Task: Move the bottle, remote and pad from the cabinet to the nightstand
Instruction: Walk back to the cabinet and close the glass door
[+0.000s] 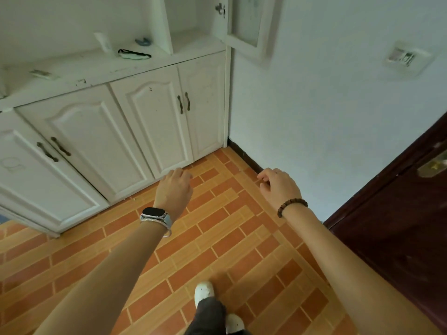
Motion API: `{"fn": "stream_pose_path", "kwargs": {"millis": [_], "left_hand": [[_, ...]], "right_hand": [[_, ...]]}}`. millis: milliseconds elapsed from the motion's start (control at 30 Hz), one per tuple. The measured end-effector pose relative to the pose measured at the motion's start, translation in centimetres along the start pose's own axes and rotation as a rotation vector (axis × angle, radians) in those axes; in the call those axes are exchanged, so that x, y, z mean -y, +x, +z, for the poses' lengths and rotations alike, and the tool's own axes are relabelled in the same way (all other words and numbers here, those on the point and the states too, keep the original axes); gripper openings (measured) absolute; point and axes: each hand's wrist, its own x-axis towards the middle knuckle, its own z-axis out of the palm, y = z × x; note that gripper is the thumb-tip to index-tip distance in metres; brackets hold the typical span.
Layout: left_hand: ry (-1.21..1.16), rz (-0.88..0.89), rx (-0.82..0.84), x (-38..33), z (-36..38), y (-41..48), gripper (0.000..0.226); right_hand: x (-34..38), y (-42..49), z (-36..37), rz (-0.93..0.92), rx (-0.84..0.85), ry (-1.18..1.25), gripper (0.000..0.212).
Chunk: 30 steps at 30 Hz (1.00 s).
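On the white cabinet's (101, 76) ledge stands a small white bottle (102, 42), near the back wall. Just right of it lies a pale green pad (134, 54) with a black band. A flat light-coloured remote (42, 74) lies further left on the same ledge. My left hand (174, 187), with a watch on its wrist, hangs over the floor in front of the lower doors, fingers loosely curled and holding nothing. My right hand (278, 186), with a bead bracelet, is level with it and also holds nothing. The nightstand is out of view.
A small blue object (142, 41) lies at the back of the ledge. An upper cabinet door (251, 25) stands open at the right end. A dark red door (399, 213) is at the right. My feet stand on the orange tiled floor (217, 238).
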Motion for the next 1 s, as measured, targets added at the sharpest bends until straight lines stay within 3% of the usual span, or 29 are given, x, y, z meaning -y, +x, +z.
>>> {"fn": "stream_pose_path", "kwargs": {"millis": [600, 1000], "left_hand": [[-0.079, 0.019, -0.060, 2.8, 5.1, 24.1, 0.022], [-0.061, -0.034, -0.040, 4.5, 8.4, 34.3, 0.022]], "right_hand": [[-2.5, 22.9, -1.0, 0.005, -0.008, -0.004, 0.023], [-4.6, 35.8, 0.0, -0.040, 0.037, 0.046, 0.025]]}}
